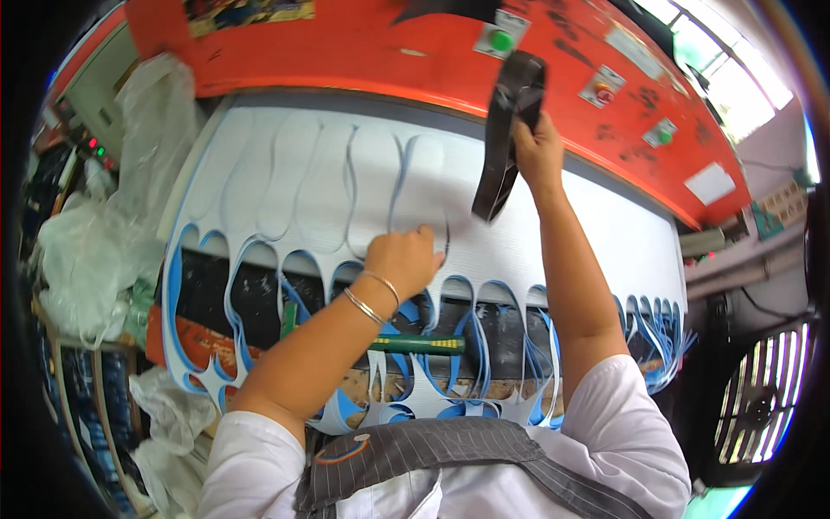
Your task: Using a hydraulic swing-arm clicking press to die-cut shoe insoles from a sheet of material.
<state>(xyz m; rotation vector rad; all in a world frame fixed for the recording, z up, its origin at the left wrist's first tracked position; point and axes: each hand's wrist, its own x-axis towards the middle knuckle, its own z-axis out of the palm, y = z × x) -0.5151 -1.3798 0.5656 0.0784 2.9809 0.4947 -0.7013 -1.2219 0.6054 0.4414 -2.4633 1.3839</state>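
Observation:
My right hand [538, 154] is closed around a dark sole-shaped cutting die [497, 164], raised and tilted above the far side of a white sheet [562, 233]. The die looks like a narrow metal band. My left hand [402, 262] is over the middle of the sheet, thumb and forefinger apart beside a curved cut line; the other fingers are partly hidden. Several sole-shaped outlines run across the sheet left of it. Along the near edge hang blue-backed strips of offcut [177, 320] with rounded gaps.
A red machine beam [346, 65] with coloured buttons spans the far side. Under my left forearm lies a green bar-shaped tool [419, 344] with yellow bands. Clear plastic bags [82, 259] hang at left. A dark fan-like grille [761, 402] stands at right.

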